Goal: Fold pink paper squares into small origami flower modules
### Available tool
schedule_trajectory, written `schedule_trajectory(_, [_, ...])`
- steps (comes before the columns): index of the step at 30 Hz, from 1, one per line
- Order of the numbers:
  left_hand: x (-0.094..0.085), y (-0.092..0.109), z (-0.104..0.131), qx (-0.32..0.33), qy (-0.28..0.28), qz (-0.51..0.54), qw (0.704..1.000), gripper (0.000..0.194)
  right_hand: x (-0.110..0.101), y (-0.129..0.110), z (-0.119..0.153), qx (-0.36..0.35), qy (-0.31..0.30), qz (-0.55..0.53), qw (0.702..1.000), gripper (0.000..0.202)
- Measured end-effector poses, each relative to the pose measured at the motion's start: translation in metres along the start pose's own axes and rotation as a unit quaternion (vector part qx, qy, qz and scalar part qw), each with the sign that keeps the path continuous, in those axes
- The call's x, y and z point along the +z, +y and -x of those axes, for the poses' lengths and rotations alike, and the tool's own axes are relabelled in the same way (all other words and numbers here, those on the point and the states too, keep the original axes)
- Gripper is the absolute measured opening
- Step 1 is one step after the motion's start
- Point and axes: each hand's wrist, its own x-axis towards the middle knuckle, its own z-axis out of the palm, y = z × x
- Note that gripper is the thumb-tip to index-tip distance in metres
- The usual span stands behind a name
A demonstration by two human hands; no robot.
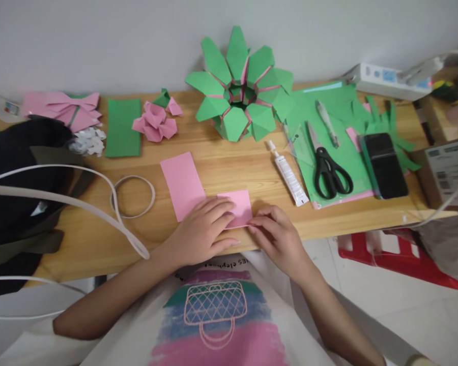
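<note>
A small piece of pink paper (241, 206), which looks folded, lies near the table's front edge. My left hand (206, 229) rests flat across its left side with the fingers stretched out. At its lower right corner, the thumb and fingertips of my right hand (277, 234) pinch the edge. A larger pink sheet (183, 183) lies just beyond my left hand, its lower end close to the fingers. Farther back stands a flower-like paper ring (236, 122) with green petals and pink folds.
On the right are a glue tube (291, 178), black-handled scissors (328, 170), a box cutter (328, 123), green sheets (301, 107) and a phone (385, 165). Green paper (124, 127) and pink folded pieces (155, 122) lie back left. A white cable (80, 203) crosses the left side.
</note>
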Motion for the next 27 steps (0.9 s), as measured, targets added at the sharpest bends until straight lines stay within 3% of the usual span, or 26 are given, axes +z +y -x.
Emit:
schedule_trajectory(4, [0.007,-0.002,-0.004,-0.023,0.055,0.002,0.998,0.022,0.008,0.001,-0.004,0.058,0.022,0.002,0.998,0.017])
schedule_trajectory(7, [0.011,-0.005,-0.004,-0.021,0.081,0.005,0.996,0.036,0.011,0.002,-0.006,0.082,0.015,-0.004,0.996,0.033])
schedule_trajectory(10, [0.011,-0.007,-0.002,0.005,0.064,0.007,0.998,0.049,0.009,0.004,-0.008,0.090,0.008,-0.025,0.996,0.047])
schedule_trajectory(15, [0.005,-0.006,-0.002,0.008,0.062,0.035,0.997,0.018,-0.001,0.007,-0.007,0.054,-0.021,-0.046,0.997,0.019])
schedule_trajectory(17, [0.004,-0.005,-0.003,0.000,0.068,0.045,0.997,0.019,-0.003,0.008,-0.007,0.043,-0.034,-0.052,0.997,0.008])
schedule_trajectory(23, [0.009,-0.001,-0.008,-0.068,0.115,0.035,0.990,0.029,-0.002,0.003,-0.013,0.039,-0.044,0.051,0.997,0.024])
schedule_trajectory(27, [0.011,-0.002,-0.005,-0.041,0.096,-0.010,0.994,0.028,0.001,0.003,-0.017,0.043,-0.048,0.081,0.995,0.026])
